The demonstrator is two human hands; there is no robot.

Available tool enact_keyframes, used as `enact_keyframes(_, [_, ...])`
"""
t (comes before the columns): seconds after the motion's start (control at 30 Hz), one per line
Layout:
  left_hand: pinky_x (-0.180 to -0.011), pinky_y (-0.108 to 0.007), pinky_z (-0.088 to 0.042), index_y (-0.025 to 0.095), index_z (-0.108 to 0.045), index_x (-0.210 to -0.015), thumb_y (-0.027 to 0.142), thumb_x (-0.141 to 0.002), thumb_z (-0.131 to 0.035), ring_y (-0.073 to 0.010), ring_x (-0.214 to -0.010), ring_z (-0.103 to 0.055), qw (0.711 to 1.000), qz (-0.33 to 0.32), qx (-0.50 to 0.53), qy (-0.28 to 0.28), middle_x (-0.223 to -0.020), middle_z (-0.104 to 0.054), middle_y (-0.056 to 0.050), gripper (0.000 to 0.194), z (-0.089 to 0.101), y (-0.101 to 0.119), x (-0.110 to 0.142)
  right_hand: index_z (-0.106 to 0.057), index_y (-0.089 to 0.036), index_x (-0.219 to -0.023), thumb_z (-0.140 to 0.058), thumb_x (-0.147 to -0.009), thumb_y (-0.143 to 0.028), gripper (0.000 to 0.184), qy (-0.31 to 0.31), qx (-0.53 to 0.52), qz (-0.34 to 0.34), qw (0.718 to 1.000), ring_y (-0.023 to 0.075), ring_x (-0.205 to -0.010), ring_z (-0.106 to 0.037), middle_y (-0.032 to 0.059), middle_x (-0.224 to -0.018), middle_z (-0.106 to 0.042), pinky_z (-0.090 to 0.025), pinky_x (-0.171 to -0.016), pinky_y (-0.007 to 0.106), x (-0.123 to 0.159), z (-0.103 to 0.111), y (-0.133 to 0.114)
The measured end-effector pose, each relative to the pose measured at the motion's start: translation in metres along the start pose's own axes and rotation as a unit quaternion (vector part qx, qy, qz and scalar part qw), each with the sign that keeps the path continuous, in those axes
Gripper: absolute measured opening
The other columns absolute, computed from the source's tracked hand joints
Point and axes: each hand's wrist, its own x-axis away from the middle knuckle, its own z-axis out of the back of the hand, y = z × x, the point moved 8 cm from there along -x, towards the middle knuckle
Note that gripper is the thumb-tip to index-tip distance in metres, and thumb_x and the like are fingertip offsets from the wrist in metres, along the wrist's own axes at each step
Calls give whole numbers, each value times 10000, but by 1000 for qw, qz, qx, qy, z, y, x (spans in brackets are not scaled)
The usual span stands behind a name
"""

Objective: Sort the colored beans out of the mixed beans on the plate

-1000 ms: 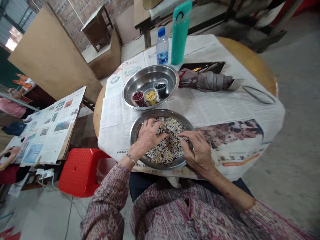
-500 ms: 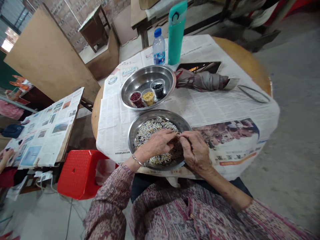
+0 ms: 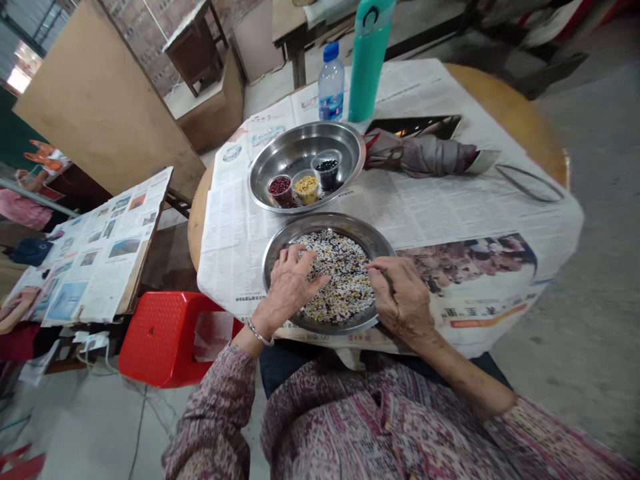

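Note:
A steel basin (image 3: 273,250) close to me holds a spread of mixed grains and beans (image 3: 337,267), white, yellow and dark. Over its left side is my left hand (image 3: 293,280), fingers spread and holding nothing. At the right rim my right hand (image 3: 403,297) is closed, thumb and fingertips pinched together; whatever lies between them is too small to make out. Behind stands a second steel basin (image 3: 285,150) with three clear cups: red beans (image 3: 281,190), yellow beans (image 3: 305,188) and black beans (image 3: 327,170).
A water bottle (image 3: 331,83), a teal flask (image 3: 370,63), a folded umbrella (image 3: 420,155) and a dark tablet-like slab (image 3: 435,125) stand or lie on the newspaper-covered table (image 3: 500,220). At left are a red stool (image 3: 155,340) and another table (image 3: 100,247), with a person's arm (image 3: 20,310) beside it.
My left hand has moved left, away from my right hand, and its fingers have spread. My right hand stays pinched near the right rim. The view has shifted slightly.

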Motion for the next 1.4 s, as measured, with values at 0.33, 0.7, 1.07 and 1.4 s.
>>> enact_keyframes(0.33, [-999, -350, -514, 180, -663, -1071, 44, -899, -534, -195, -1020, -606, 980, -118, 110, -117, -1008, -612, -46, 254, -26, 34, -29, -623, -247, -947, -529, -943, -235, 95, 6, 0, 23, 1000, 250, -882, -639, 68, -916, -696, -524, -807, 430, -1, 2, -3])
enact_keyframes(0.7, [-1018, -304, -512, 187, -664, -1128, 217, -1022, -504, -170, -1078, -612, 958, -192, 127, -171, -1082, -657, -47, 194, -17, 53, 40, -621, -246, -950, -534, -946, -225, 90, 5, 6, 32, 999, 250, -879, -637, 67, -906, -695, -525, -802, 427, -1, 1, -4])
enact_keyframes(1.07, [-879, -320, -570, 218, -675, -1142, 109, -989, -455, -169, -958, -631, 978, -112, 50, -169, -1072, -636, -42, 290, -26, 45, 17, -628, -246, -937, -539, -934, -231, 90, 7, -1, 19, 1000, 253, -876, -638, 71, -904, -694, -528, -801, 438, -2, 2, -5])
enact_keyframes(1.4, [-943, -464, -548, 198, -588, -1259, 396, -867, -745, -303, -1133, -560, 996, 2, 10, -86, -1238, -542, -125, 466, -14, 31, -22, -627, -245, -940, -544, -934, -234, 84, 5, -1, 20, 1000, 250, -885, -642, 72, -917, -699, -530, -813, 434, -2, 2, -4])
